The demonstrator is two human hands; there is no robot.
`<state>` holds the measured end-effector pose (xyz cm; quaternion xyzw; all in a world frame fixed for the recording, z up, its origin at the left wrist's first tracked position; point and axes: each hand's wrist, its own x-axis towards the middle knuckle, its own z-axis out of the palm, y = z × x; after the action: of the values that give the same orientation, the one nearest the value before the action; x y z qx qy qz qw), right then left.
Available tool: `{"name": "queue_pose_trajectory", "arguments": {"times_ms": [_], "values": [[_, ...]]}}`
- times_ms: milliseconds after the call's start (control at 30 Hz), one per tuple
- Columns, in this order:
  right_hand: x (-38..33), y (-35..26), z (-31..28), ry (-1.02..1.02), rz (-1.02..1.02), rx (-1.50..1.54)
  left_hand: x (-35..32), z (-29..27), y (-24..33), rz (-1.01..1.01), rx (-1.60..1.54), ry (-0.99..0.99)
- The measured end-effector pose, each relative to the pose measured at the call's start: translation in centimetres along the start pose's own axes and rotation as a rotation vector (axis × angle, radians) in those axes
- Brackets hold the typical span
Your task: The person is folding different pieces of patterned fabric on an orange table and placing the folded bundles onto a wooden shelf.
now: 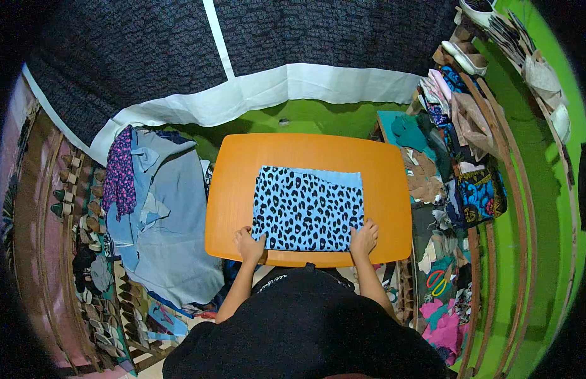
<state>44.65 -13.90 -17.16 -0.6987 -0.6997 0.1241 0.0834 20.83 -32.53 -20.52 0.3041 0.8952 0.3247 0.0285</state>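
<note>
Left grip (249,244) and right grip (364,238) at near corners of spotted cloth (308,211), pinch or mere touch unclear

Clothed in black, marked in white.
Dressed in a loose, plain black top (312,328), broad across the shoulders, with matching sleeves (195,338) stopping short of the wrists. Marked near the front left edge with a slanting line of small white lettering (271,283). Showing at front centre a small dark tab (310,267), details unclear. Bare along forearms (236,292) and fingers (371,228).
</note>
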Motion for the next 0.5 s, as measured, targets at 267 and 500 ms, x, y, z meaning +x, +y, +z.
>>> {"name": "queue_pose_trajectory", "arguments": {"times_ms": [267, 500], "values": [[-1.9, -7.8, 0.8, 0.0, -0.808, 0.157, 3.9, 1.6, -3.8, -0.377, -0.18, -0.546], [-2.3, -6.1, 6.3, -0.17, -0.817, 0.002, 5.5, -0.7, 1.1, -0.388, -0.804, -0.785]]}}
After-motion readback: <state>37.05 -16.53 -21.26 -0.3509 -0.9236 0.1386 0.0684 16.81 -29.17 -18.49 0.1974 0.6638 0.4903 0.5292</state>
